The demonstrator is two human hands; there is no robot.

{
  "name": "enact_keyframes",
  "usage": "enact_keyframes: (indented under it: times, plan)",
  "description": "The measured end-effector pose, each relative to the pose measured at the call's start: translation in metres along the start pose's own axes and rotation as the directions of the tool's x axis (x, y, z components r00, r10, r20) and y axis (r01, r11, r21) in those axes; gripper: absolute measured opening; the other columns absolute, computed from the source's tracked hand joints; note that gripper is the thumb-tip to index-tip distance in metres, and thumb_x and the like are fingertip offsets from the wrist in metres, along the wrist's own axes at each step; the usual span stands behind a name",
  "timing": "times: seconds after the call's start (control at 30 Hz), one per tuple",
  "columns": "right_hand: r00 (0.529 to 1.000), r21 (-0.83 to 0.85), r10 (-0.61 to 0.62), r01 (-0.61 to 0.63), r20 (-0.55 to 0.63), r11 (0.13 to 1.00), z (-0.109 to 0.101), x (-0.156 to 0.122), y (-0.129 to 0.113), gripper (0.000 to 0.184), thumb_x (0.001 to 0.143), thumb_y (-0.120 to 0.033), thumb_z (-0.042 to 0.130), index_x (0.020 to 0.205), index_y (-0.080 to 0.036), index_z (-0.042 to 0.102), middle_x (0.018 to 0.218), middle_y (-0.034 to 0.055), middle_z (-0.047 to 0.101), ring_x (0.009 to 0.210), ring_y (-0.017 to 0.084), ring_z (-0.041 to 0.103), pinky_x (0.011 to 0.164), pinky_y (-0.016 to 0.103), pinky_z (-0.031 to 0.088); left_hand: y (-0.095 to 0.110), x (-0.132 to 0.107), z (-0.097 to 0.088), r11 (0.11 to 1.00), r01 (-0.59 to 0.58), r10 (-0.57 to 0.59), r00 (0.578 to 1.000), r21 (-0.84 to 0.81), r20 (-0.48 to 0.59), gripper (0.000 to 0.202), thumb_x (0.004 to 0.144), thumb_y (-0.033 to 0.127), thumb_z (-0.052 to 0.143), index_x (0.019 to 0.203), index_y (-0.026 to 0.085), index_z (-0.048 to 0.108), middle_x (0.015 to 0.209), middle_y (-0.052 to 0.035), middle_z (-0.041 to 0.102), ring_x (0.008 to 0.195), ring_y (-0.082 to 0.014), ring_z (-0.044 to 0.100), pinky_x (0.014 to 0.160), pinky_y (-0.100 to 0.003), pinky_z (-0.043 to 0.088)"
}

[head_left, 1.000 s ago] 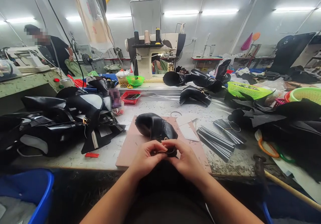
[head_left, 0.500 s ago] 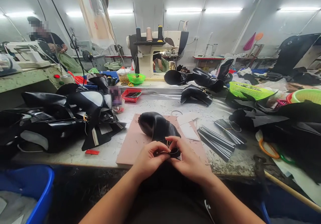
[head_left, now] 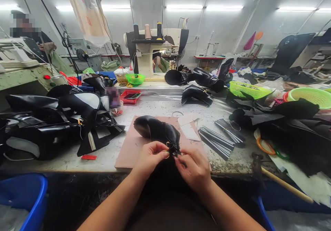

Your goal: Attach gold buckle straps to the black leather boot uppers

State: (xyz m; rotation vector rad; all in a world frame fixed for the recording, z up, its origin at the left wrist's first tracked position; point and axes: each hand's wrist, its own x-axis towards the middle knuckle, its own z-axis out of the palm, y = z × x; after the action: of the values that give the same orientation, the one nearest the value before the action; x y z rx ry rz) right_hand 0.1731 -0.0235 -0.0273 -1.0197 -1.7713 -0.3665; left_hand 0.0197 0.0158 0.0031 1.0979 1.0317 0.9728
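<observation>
A black leather boot upper lies on a pink cutting board at the table's near edge. My left hand and my right hand meet just in front of it. Both pinch a small black strap with a gold buckle ring attached to the boot upper. The fingers of each hand are closed on that strap, left from the left side, right from below and right.
Heaps of black leather pieces fill the left, more the right. Black strips lie right of the board. Sewing machine, green baskets, finished boots stand behind. A person works far left. Blue bin below.
My hands have moved slightly apart and the strap with its buckle now stands up between the fingertips. The view has shifted a little to the right and down.
</observation>
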Motion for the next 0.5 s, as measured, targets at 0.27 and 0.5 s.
enact_keyframes:
  times: [0.27,0.5]
  plan:
    - [0.987,0.205,-0.133,0.112,0.095,0.972,-0.011,-0.001,-0.027,0.014,0.078,-0.006,0.051,0.072,-0.018,0.052,0.068,0.0066,0.066,0.058,0.016,0.062,0.050,0.025,0.050,0.002,-0.002,0.004,1.000,0.013,-0.014,0.997,-0.010,-0.071,0.021,0.049,0.022,0.076,0.064,0.014,0.064,0.060,0.0025,0.061,0.060,-0.0098,0.053,0.060,-0.021,0.043]
    - [0.698,0.609,0.498,-0.707,0.515,0.361,-0.017,0.001,-0.004,0.016,0.078,-0.031,0.059,0.083,-0.021,0.047,0.067,0.0008,0.067,0.052,0.013,0.062,0.049,0.023,0.052,0.009,-0.001,-0.003,0.997,0.075,-0.076,0.997,0.035,0.027,0.021,0.049,0.024,0.076,0.063,0.014,0.064,0.058,0.0024,0.060,0.059,-0.0098,0.053,0.061,-0.021,0.041]
